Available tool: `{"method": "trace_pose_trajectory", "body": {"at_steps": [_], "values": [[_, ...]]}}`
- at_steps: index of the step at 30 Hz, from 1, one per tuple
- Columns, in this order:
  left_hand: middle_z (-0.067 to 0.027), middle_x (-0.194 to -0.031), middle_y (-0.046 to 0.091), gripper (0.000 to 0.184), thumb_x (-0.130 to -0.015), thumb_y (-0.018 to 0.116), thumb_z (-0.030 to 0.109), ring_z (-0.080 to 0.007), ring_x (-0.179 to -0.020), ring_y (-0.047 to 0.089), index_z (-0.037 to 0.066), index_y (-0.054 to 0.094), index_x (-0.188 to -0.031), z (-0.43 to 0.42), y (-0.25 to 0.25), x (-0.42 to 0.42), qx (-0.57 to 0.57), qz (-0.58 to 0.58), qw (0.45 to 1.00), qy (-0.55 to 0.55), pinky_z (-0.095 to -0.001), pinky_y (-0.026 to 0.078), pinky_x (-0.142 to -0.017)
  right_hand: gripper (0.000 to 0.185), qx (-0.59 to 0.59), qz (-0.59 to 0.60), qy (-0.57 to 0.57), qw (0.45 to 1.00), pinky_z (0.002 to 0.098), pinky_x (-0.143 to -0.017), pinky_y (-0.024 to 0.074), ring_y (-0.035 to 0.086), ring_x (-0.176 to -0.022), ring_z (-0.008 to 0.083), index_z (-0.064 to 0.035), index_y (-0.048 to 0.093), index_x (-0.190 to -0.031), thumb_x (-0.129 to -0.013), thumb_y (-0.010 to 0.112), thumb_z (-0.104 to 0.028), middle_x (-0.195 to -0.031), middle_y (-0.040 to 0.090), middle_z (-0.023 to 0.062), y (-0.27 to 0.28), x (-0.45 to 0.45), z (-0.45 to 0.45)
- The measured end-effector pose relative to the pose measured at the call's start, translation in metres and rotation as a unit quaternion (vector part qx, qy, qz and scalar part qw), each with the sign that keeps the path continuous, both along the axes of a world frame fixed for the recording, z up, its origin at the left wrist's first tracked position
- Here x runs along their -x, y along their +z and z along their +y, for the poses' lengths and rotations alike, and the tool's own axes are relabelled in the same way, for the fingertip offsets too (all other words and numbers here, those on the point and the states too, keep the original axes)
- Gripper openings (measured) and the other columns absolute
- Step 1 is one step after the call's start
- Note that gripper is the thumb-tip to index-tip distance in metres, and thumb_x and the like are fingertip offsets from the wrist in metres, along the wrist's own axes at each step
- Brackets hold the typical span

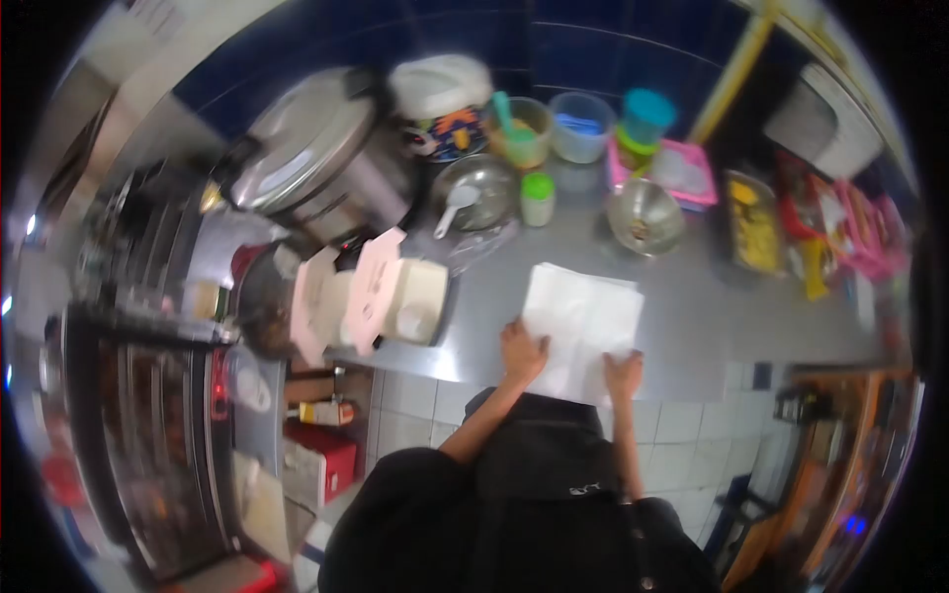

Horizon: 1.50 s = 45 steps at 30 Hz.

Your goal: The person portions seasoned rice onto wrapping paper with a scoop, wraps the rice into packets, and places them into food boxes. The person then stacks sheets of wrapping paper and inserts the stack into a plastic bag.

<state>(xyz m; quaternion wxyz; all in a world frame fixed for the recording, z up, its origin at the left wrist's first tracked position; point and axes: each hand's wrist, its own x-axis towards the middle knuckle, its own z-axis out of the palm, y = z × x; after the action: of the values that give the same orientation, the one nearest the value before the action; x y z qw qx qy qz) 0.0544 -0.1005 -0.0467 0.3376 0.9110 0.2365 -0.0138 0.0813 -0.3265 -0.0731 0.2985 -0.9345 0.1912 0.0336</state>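
A small stack of white paper sheets (581,321) lies on the metal counter, its near end reaching over the front edge. My left hand (523,354) grips the stack's left side, with the thumb on top. At the lower right corner, my right hand (623,377) holds the paper between thumb and fingers. The sheets are slightly fanned at the far end. Fingers under the paper are hidden.
Left on the counter (484,336) stand pink-topped boxes (420,306) and a large steel cooker (326,148). Behind are a steel bowl with a white scoop (460,206), a green-lidded jar (537,203) and another steel bowl (645,219). A tray of yellow food (754,225) sits right.
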Motion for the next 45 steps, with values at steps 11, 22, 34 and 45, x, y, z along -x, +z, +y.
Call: {"method": "trace_pose_trajectory", "body": {"at_steps": [11,22,34,45], "values": [[-0.0292,-0.115,0.061,0.067,-0.085,0.072,0.038,-0.0446,-0.109,0.06,-0.007,0.046,-0.127,-0.011,0.002,-0.027,0.017,-0.048,0.998,-0.03,-0.0498,0.048,-0.095,0.065,-0.33,0.066,0.098,0.937,0.043,-0.091,0.053,0.065,-0.105,0.0315,0.0083,0.055,-0.127,-0.076,0.079,-0.023,-0.117,0.066,0.0187,0.011,-0.018,-0.033],[-0.0252,-0.131,0.058,0.071,-0.093,0.068,0.027,-0.0477,-0.113,0.059,0.008,0.031,-0.151,0.012,0.022,0.012,0.228,-0.084,0.95,-0.195,-0.047,0.049,-0.095,0.064,-0.203,0.04,0.19,0.96,0.0424,-0.09,0.0538,0.066,-0.106,0.0341,0.0078,0.045,-0.137,-0.081,0.071,-0.01,-0.12,0.064,0.0242,0.025,0.008,-0.045],[-0.0279,-0.093,0.069,0.049,-0.083,0.073,0.042,-0.0405,-0.089,0.067,-0.004,0.07,-0.1,0.006,-0.003,0.016,0.245,0.044,0.964,0.093,-0.0427,0.053,-0.08,0.051,0.099,0.156,0.531,0.827,0.046,-0.084,0.0541,0.068,-0.099,0.0367,-0.0092,0.055,-0.134,-0.085,0.068,-0.019,-0.108,0.07,0.0193,0.133,0.013,0.103],[-0.0171,-0.082,0.072,0.026,-0.087,0.074,0.023,-0.0275,-0.073,0.069,-0.003,0.072,-0.089,0.104,0.149,0.146,0.201,-0.207,0.928,0.236,-0.0366,0.052,-0.069,0.042,0.032,-0.208,0.541,0.814,0.0459,-0.075,0.0555,0.067,-0.088,0.034,-0.0135,0.056,-0.125,-0.084,0.06,-0.008,-0.107,0.067,0.012,0.04,-0.12,0.265]]}}
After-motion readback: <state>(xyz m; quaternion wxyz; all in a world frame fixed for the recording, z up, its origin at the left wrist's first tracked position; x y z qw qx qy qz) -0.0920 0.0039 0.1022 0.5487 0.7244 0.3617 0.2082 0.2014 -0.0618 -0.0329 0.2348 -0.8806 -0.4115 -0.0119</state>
